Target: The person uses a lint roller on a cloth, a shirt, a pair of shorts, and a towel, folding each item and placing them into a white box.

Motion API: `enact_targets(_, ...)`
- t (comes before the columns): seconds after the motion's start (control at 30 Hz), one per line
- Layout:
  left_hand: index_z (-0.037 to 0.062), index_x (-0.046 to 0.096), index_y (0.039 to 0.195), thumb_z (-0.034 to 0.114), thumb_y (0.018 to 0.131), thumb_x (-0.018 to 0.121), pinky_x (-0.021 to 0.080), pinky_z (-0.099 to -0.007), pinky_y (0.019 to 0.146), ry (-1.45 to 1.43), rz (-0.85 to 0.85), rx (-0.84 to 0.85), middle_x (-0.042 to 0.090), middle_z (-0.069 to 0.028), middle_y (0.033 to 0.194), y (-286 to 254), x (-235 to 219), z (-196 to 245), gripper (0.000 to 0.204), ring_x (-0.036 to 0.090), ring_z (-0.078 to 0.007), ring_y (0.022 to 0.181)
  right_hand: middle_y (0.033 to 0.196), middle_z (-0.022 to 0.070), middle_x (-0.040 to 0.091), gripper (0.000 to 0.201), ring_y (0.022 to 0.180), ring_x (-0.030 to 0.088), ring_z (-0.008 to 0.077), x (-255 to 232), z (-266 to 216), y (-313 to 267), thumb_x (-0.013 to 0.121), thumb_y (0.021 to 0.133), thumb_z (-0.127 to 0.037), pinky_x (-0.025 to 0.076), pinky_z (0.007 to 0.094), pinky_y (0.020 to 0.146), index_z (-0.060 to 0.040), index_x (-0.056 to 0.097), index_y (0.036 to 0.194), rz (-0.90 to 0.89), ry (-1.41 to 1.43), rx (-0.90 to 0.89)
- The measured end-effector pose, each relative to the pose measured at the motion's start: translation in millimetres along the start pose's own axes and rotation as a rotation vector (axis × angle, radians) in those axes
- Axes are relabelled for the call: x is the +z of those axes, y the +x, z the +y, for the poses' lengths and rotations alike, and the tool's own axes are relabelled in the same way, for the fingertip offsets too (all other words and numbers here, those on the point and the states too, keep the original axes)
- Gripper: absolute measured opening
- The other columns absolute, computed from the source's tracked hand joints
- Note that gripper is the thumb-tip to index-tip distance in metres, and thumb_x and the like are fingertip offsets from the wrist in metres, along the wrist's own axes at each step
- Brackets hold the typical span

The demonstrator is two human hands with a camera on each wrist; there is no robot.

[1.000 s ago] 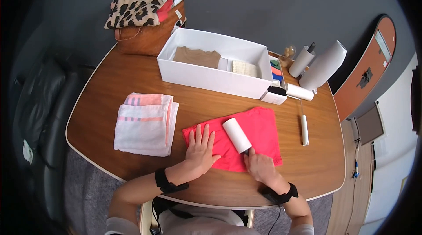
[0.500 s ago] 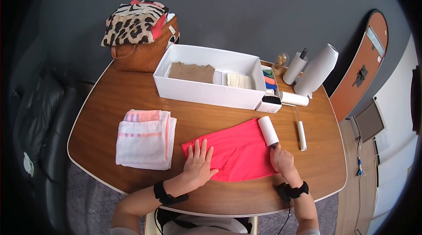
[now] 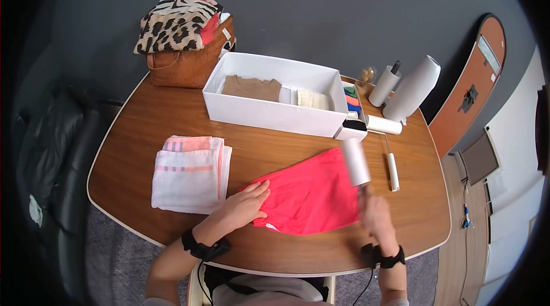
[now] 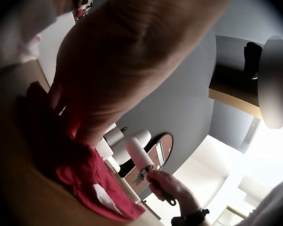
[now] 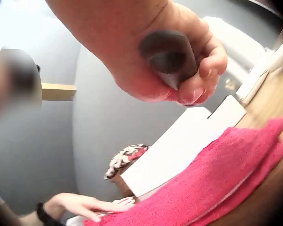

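A red cloth lies on the table, a white patch showing at its near left edge. Fingers extended, my left hand touches its left end; in the left wrist view the cloth bunches by the fingers. My right hand grips the dark handle of a white lint roller, blurred over the cloth's right edge. Seen from the left wrist, the roller is held up in the air. The right wrist view shows the handle's end in my curled fingers.
A folded white and pink towel lies at the left. Behind stand a brown basket with patterned cloth and a white box holding folded items. At the right lie a white-handled tool and a white roll.
My left hand has shifted left and turned at the cloth's left end, where the fabric has bunched and a white patch shows. The roller has moved from mid-cloth to the right edge and is lifted.
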State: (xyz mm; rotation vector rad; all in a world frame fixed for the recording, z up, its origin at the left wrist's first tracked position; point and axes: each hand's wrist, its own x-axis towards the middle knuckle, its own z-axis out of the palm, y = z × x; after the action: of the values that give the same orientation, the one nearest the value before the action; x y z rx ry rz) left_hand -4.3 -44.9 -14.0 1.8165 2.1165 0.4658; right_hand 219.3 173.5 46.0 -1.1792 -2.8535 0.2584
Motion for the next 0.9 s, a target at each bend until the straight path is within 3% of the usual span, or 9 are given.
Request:
enact_targets(0.07, -0.0047, 0.038, 0.124, 0.028, 0.075, 0.062, 0.031, -0.033, 0.1, 0.054, 0.001, -0.008, 0.032, -0.0182, 0.135, 3.6, 0.5, 3.0, 0.063, 0.033, -0.0303, 0.123, 0.056, 0.0178, 0.055, 0.026, 0.056, 0.056, 0.0369, 1.5, -34.2, -18.4, 0.046, 0.086, -0.024, 0.045, 0.0457, 0.053, 0.0004, 0.048, 0.096, -0.13, -0.081, -0.235)
enact_targets(0.1, -0.0046, 0.039, 0.123, 0.028, 0.075, 0.063, 0.032, -0.0329, 0.099, 0.079, 0.002, -0.018, 0.033, -0.0179, 0.134, 4.0, 1.1, 4.4, 0.063, 0.033, -0.0302, 0.122, 0.054, 0.0159, 0.055, 0.027, 0.053, 0.057, 0.0355, 14.1, -47.9, -22.3, 0.047, 0.086, -0.025, 0.045, 0.0451, 0.051, 0.0001, 0.049, 0.094, -0.124, -0.052, -0.263)
enact_targets(0.2, -0.0044, 0.04, 0.122, 0.029, 0.074, 0.063, 0.034, -0.0325, 0.097, 0.08, -0.021, -0.028, 0.037, -0.0159, 0.132, 7.9, -5.5, 7.8, 0.063, 0.036, -0.0293, 0.12, 0.051, 0.0174, 0.054, 0.031, 0.048, 0.056, 0.0339, 46.8, -64.4, -27.7, 0.046, 0.086, -0.029, 0.045, 0.0441, 0.045, 0.0015, 0.049, 0.089, -0.141, -0.091, -0.476)
enact_targets(0.53, 0.001, 0.049, 0.118, 0.032, 0.07, 0.066, 0.038, -0.0326, 0.095, 0.117, -0.09, -0.059, 0.04, -0.0118, 0.131, 13.4, -7.1, 3.0, 0.06, 0.038, -0.0262, 0.118, 0.054, 0.0175, 0.057, 0.031, 0.049, 0.059, 0.0333, 46.0, -48.5, -7.1, 0.043, 0.086, -0.029, 0.048, 0.0426, 0.046, 0.0011, 0.052, 0.082, -0.112, -0.111, -0.296)
enact_targets(0.73, 0.003, 0.051, 0.116, 0.032, 0.068, 0.068, 0.039, -0.0327, 0.094, 0.098, -0.181, -0.084, 0.04, -0.0096, 0.132, 18.3, -21.8, 5.0, 0.059, 0.04, -0.0252, 0.117, 0.053, 0.0157, 0.057, 0.031, 0.046, 0.057, 0.0326, 59.6, -16.1, 9.4, 0.044, 0.085, -0.028, 0.046, 0.0426, 0.043, 0.0013, 0.052, 0.082, 0.163, -0.284, -0.246)
enact_targets(0.9, 0.003, 0.055, 0.111, 0.032, 0.064, 0.07, 0.04, -0.0322, 0.092, 0.08, -0.082, -0.035, 0.045, -0.0091, 0.128, 17.6, -9.6, -5.0, 0.057, 0.042, -0.0251, 0.113, 0.052, 0.0159, 0.055, 0.031, 0.046, 0.057, 0.0319, 56.6, 19.2, 29.6, 0.043, 0.087, -0.028, 0.046, 0.0396, 0.041, 0.0016, 0.052, 0.084, 0.39, -0.488, -0.086)
